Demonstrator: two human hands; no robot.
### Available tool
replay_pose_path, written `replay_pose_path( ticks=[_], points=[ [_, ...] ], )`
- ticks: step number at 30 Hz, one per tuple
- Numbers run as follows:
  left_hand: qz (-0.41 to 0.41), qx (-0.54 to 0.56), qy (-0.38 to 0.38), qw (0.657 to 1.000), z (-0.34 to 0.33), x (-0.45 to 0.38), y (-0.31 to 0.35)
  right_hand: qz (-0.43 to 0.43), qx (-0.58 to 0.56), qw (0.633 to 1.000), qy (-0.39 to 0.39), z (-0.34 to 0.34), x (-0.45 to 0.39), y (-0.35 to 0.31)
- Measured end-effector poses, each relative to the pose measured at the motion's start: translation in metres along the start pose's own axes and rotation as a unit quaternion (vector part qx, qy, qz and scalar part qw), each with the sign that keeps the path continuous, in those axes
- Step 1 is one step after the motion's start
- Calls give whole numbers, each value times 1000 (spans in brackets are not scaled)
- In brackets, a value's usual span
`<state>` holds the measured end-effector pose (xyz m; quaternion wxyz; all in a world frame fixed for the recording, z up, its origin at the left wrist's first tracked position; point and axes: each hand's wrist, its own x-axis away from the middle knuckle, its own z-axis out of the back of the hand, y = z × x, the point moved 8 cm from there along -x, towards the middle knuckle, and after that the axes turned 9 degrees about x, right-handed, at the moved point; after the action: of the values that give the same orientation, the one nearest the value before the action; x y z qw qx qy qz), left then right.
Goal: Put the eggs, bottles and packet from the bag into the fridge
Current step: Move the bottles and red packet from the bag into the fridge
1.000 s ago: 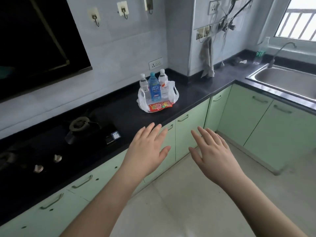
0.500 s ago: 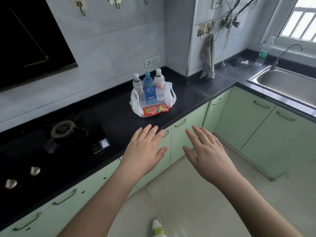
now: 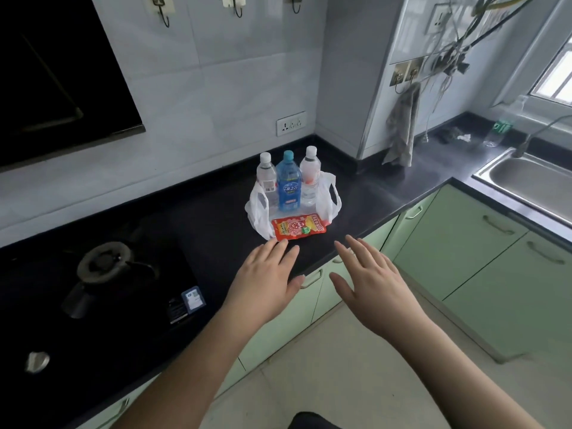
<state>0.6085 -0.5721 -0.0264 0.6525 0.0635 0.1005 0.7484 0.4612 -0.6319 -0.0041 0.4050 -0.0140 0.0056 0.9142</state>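
A white plastic bag (image 3: 257, 212) sits open on the black counter (image 3: 377, 193). Three bottles stand in it: a clear one (image 3: 267, 175) at left, a blue one (image 3: 288, 182) in the middle, another clear one (image 3: 310, 173) at right. A red packet (image 3: 297, 229) lies flat at the bag's front. No eggs or fridge are visible. My left hand (image 3: 266, 280) hovers with straight fingers just in front of the packet, holding nothing. My right hand (image 3: 368, 280) is spread flat beside it, over the counter's edge, also empty.
A gas stove (image 3: 102, 267) takes up the counter on the left under a dark hood (image 3: 55, 75). A steel sink (image 3: 532, 181) lies at the right. A grey cloth (image 3: 402, 131) hangs in the corner. Green cabinets (image 3: 464, 249) run below the counter.
The view has closed in on the counter. Both hands have moved forward toward the bag; my left fingertips now reach almost to the red packet.
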Motion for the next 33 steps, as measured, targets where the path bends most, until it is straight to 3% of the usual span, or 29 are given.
replay_pose_path(
  ticks=[15,33],
  points=[
    [49,-6,-31,998,-37,-104,-34,58,-21,998,-18,-37,-128,42],
    [157,34,-35,986,-72,-221,-58,153,-126,975,-103,-105,-259,83]
  ],
)
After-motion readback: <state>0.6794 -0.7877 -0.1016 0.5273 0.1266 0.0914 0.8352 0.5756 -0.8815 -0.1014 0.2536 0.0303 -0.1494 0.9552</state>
